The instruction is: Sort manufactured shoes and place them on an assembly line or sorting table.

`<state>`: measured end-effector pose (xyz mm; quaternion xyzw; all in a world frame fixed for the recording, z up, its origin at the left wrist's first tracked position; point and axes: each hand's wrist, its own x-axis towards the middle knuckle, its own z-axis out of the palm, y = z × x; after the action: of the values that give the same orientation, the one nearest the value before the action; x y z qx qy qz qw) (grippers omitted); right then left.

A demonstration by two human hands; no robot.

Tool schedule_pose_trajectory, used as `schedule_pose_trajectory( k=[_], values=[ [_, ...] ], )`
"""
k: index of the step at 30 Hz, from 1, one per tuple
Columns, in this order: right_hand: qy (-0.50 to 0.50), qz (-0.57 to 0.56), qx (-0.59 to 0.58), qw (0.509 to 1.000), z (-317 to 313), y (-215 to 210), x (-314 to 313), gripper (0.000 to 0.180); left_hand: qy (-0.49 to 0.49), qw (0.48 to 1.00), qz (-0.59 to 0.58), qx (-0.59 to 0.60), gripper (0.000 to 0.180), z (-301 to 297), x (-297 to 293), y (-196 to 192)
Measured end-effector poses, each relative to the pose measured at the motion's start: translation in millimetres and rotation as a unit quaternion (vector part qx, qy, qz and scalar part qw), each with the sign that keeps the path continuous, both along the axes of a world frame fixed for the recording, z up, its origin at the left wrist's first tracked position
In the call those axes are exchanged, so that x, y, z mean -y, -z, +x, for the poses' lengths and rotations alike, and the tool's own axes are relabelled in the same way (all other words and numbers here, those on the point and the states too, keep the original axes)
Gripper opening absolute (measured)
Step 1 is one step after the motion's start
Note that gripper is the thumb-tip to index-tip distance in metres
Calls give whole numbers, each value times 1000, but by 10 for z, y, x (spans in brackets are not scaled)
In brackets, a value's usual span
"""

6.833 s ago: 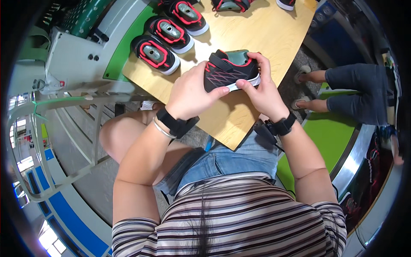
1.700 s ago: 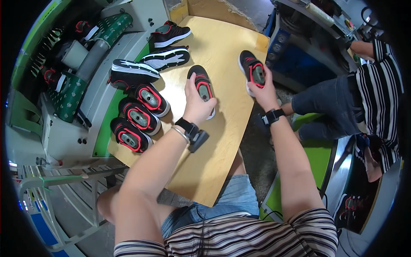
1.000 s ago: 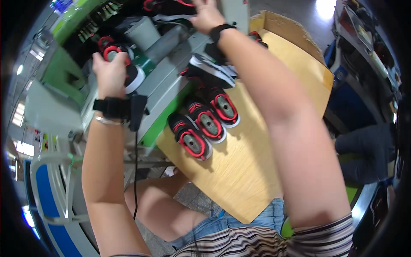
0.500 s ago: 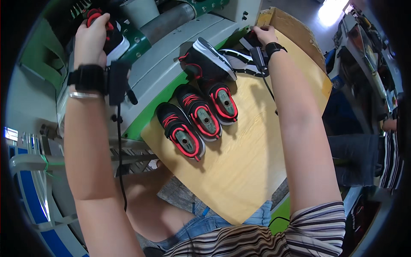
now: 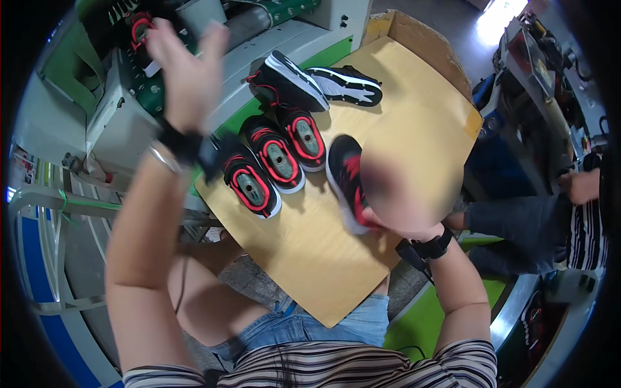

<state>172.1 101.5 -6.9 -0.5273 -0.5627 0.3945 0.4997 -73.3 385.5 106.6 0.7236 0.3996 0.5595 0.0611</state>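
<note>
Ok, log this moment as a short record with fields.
left hand: raised, open, empty, near the green machine
right hand: blurred, on a black and red shoe
board: bears three shoes in a row, two more tipped over behind
nearby: another person's hand

Plywood worktable (image 5: pixel 414 116) beside grey-green machine (image 5: pixel 272 45)

The board (image 5: pixel 414 123) is smooth, matt, pale wood or cardboard. The shoes (image 5: pixel 278 155) along its left edge look like black knit cloth with glossy red trim. The shoe (image 5: pixel 346 181) near its right edge has a white rubbery sole.
</note>
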Motion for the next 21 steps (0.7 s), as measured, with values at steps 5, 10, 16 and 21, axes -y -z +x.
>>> schedule_pose_trajectory(
  k=[5,10,16,21],
  values=[
    [170,-5,191,967,603,86,-976,76,224,943,-216,-121,93,334,1977,910],
    [264,-36,267,926,1189,757,-2003,82,225,931,-262,-116,90,458,2322,971],
    [324,88,291,896,678,688,-1348,67,201,927,-316,-28,96,207,2257,1118],
    [313,169,379,854,305,420,374,74,282,893,-342,72,94,224,2311,1417]
  ],
)
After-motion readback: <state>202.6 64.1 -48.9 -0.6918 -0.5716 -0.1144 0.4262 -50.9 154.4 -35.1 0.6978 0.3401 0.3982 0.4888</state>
